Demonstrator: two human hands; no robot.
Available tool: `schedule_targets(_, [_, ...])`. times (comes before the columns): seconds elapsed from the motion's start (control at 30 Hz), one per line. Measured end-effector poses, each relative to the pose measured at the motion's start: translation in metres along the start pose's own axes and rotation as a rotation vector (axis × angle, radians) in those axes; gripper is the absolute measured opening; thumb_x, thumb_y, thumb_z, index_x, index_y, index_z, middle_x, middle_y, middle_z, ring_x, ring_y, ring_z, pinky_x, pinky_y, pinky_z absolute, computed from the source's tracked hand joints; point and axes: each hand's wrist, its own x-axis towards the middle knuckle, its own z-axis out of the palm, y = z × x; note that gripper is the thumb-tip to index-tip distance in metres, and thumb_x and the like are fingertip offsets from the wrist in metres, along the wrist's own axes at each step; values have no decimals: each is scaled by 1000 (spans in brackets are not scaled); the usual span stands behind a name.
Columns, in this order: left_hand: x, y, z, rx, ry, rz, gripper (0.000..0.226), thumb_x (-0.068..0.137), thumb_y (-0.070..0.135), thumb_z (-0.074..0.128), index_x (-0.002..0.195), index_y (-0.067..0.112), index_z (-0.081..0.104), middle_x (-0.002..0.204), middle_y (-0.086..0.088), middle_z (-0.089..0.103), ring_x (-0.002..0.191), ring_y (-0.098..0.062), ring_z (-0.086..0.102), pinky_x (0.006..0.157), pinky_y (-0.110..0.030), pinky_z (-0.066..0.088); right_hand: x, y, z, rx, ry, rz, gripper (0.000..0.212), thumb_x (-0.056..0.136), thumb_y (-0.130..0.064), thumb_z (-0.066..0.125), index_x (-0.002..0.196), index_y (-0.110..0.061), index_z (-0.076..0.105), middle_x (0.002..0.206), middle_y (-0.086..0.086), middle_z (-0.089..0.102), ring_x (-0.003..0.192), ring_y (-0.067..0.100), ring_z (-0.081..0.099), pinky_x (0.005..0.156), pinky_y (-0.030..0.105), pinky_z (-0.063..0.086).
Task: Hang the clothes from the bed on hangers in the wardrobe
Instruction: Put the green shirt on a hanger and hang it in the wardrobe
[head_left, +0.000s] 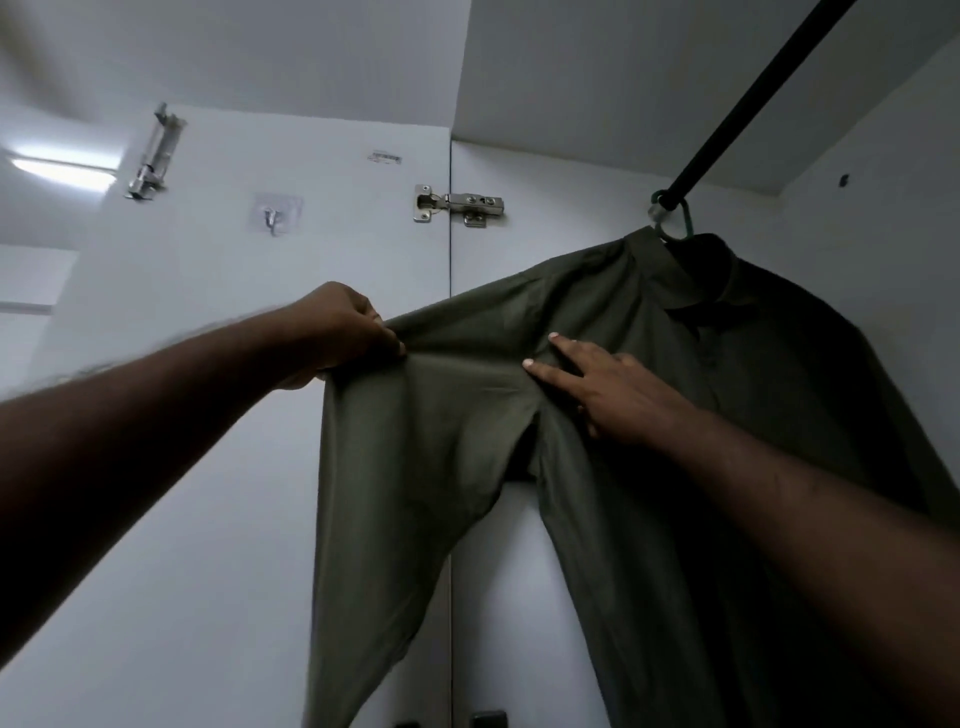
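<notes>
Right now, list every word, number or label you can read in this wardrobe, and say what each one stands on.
No text here can be read.
The sticker high on the wardrobe door: it carries print, too small and blurred to read.
The hinge: no legible marking.
The green shirt: no label or print shows.

Dim, cool grey cast overall. Sole visible source: tube light (62, 169) at 9 o'clock, blown out, soft halo. Left forearm (156, 410) motion-blurred along upper edge, underexposed toward 8 o'clock. Shirt (675, 441) sinks to near-black at 4 o'clock. Small glints on hinge (460, 203). Wide-angle bowing at edges.
</notes>
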Motion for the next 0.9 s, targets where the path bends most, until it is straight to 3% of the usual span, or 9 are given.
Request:
schedule_targets(0.13, [-22, 4, -16, -65, -1, 44, 12, 82, 8, 73, 77, 12, 63, 76, -9, 63, 70, -22, 59, 53, -23, 45, 13, -11, -8, 361, -4, 54, 56, 97, -16, 48, 150, -28, 37, 160, 12, 23, 146, 26, 24, 116, 32, 25])
schedule_targets(0.2, [-43, 13, -14, -135, -71, 86, 9, 83, 7, 73, 88, 9, 65, 76, -10, 67, 69, -22, 63, 49, -24, 48, 16, -17, -23, 676, 18, 158, 40, 102, -35, 46, 135, -16, 58, 146, 14, 48, 134, 26, 44, 112, 29, 30])
schedule_targets(0.3, [-79, 29, 12, -155, -205, 196, 18, 82, 5, 72, 98, 8, 65, 70, -7, 64, 58, -17, 61, 46, -24, 48, 15, -26, -56, 1298, -22, 348, 72, 85, -76, 36, 110, -16, 69, 113, 2, 70, 93, 11, 66, 84, 26, 49])
schedule_targets(0.37, [-100, 36, 43, -121, -297, 284, 25, 83, 7, 73, 105, 10, 62, 75, -8, 64, 46, -10, 57, 39, -20, 43, 13, -26, -73, 1478, -43, 335, 58, 84, -74, 47, 102, -22, 65, 93, -6, 67, 78, 9, 63, 69, 27, 47])
schedule_targets(0.43, [-118, 39, 76, -99, -415, 340, 35, 84, 14, 74, 115, 16, 57, 86, -8, 67, 40, -4, 54, 38, -18, 41, 7, -22, -84, 1392, -15, 337, 37, 85, -49, 69, 96, -14, 69, 88, 2, 70, 78, 18, 66, 70, 35, 53])
schedule_targets(0.53, [-139, 35, 113, -74, -548, 446, 29, 88, 27, 71, 114, 16, 62, 89, -5, 72, 43, -3, 57, 42, -17, 44, -8, -8, -96, 1220, -9, 426, 30, 84, -14, 74, 106, 5, 67, 99, 17, 73, 92, 30, 71, 89, 45, 57])
schedule_targets(0.7, [-135, 14, 130, -261, -3, 695, 9, 92, 26, 63, 95, 20, 69, 74, 6, 66, 51, -9, 58, 50, -19, 45, -46, 34, -115, 1070, -82, 493, 19, 84, -15, 74, 101, -11, 68, 103, 10, 71, 96, 28, 69, 91, 45, 56])
schedule_targets(0.8, [-130, -3, 147, -441, 288, 517, 12, 91, 15, 63, 97, 25, 59, 74, 8, 63, 49, -13, 56, 48, -28, 43, -61, 57, -121, 1060, -12, 538, 11, 86, -16, 72, 96, -16, 66, 103, 6, 68, 96, 22, 66, 87, 36, 54])
schedule_targets(0.9, [-132, -17, 178, -443, 268, 392, 24, 87, 19, 67, 101, 33, 54, 82, 15, 63, 63, -10, 62, 53, -24, 43, -66, 72, -125, 1050, 119, 616, 13, 91, -18, 67, 98, -6, 67, 99, 10, 68, 90, 23, 65, 82, 36, 56])
